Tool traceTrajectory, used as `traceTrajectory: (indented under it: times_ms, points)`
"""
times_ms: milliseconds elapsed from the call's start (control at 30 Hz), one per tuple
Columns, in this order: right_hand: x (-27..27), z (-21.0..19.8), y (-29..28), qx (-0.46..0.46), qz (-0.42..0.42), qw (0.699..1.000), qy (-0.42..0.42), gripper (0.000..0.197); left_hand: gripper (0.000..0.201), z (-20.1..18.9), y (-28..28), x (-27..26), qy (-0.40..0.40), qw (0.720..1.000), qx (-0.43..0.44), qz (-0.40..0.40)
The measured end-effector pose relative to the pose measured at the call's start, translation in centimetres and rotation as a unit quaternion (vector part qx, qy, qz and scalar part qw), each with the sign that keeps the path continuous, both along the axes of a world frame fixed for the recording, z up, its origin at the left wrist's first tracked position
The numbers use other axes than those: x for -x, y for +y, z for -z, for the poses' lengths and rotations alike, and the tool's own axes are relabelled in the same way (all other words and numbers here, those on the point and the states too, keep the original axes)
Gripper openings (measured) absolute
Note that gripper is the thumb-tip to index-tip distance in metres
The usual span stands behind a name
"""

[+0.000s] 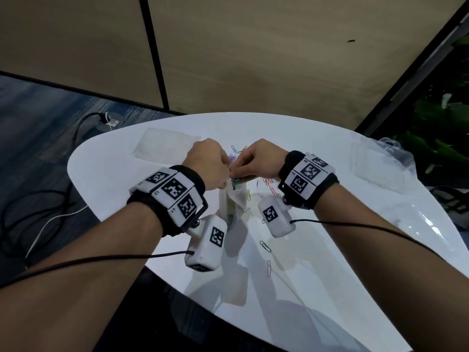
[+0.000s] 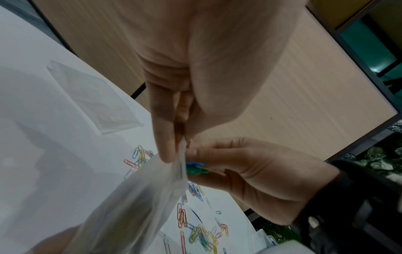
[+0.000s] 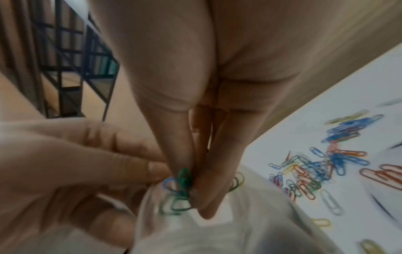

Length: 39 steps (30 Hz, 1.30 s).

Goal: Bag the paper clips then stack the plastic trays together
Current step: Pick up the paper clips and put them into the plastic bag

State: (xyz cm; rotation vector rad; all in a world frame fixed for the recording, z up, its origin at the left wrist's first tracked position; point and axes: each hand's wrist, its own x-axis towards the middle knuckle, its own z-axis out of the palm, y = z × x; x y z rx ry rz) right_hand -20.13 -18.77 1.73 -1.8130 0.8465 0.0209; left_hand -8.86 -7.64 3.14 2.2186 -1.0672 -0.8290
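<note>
My left hand (image 1: 210,161) pinches the rim of a clear plastic bag (image 1: 234,201) that hangs above the white table (image 1: 317,275); the pinch shows in the left wrist view on the bag (image 2: 135,197). My right hand (image 1: 258,158) pinches a small bunch of green and blue paper clips (image 3: 177,192) at the bag's mouth (image 3: 195,228). Loose coloured paper clips (image 3: 315,171) lie scattered on the table beyond and beside the bag (image 1: 269,184). Clear plastic trays (image 1: 375,163) sit at the table's right edge.
A flat clear sheet or bag (image 1: 167,143) lies at the table's far left. Single clips (image 1: 265,246) lie near me. Cables (image 1: 50,217) run over the carpet at left. Beige partition walls (image 1: 253,59) stand behind the table, plants (image 1: 444,138) at right.
</note>
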Motion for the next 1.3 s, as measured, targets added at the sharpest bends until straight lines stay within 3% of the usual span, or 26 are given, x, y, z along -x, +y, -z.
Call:
traceTrajectory:
  times_ms: [100,167,233,300,333,400,467,500,667,733,867,967,1100,1200,1300]
  points:
    - [-1.2,-0.3,0.6,0.095,-0.07,0.991,0.063,0.012,0.024,0.0,0.3,-0.7,0.003,1.0,0.006,-0.008]
    - [-1.5,-0.9,0.1,0.072,-0.082,0.992,0.066,0.014,0.024,0.0,0.6,-1.3,0.004,1.0,0.008,-0.016]
    - [-0.9,-1.3,-1.2,0.012,-0.022,1.0,0.005,0.013,0.024,-0.3,1.0,-1.9,0.0,1.0,0.008,-0.022]
    - [0.2,-0.4,-3.8,-0.024,0.095,0.993,-0.069,0.012,0.023,-0.5,1.7,-2.8,-0.002,1.0,0.006,-0.03]
    - [0.6,1.1,-5.4,0.0,0.149,0.986,-0.077,0.014,0.023,-0.6,2.2,-3.3,-0.002,0.999,0.007,-0.035]
    - [0.9,4.4,-8.8,0.142,0.192,0.97,0.037,0.017,0.024,-0.6,2.9,-4.4,-0.01,0.999,0.007,-0.043]
    - [1.3,6.9,-10.6,0.26,0.155,0.932,0.199,0.038,0.026,-0.4,3.3,-5.5,-0.02,0.999,0.002,-0.048]
    - [1.2,7.6,-11.0,0.271,0.137,0.923,0.237,0.047,0.026,-0.4,3.4,-6.0,-0.025,0.998,-0.001,-0.05]
    - [-0.2,10.0,-11.3,0.32,-0.006,0.897,0.305,0.065,0.031,-0.5,3.3,-7.0,-0.042,0.998,-0.012,-0.046]
    - [-0.9,10.3,-10.1,0.339,-0.036,0.896,0.284,0.055,0.03,-0.5,3.1,-7.2,-0.041,0.998,-0.012,-0.042]
    - [-0.7,11.6,-7.7,0.421,-0.129,0.855,0.275,0.044,0.028,-0.4,3.0,-7.5,-0.038,0.998,-0.015,-0.041]
    - [-0.4,11.7,-6.5,0.455,-0.097,0.849,0.251,0.022,0.029,-0.5,3.1,-7.4,-0.04,0.998,-0.017,-0.034]
    - [0.4,10.5,-5.8,0.402,-0.004,0.879,0.257,0.014,0.031,-0.4,3.2,-7.1,-0.039,0.999,-0.026,-0.023]
    - [2.3,9.5,-6.5,0.252,0.162,0.935,0.19,0.01,0.028,-0.2,3.1,-6.9,-0.027,0.999,-0.029,-0.023]
    - [4.4,8.5,-6.3,0.053,0.273,0.957,0.084,0.004,0.028,-0.2,2.9,-6.5,-0.014,0.999,-0.03,-0.018]
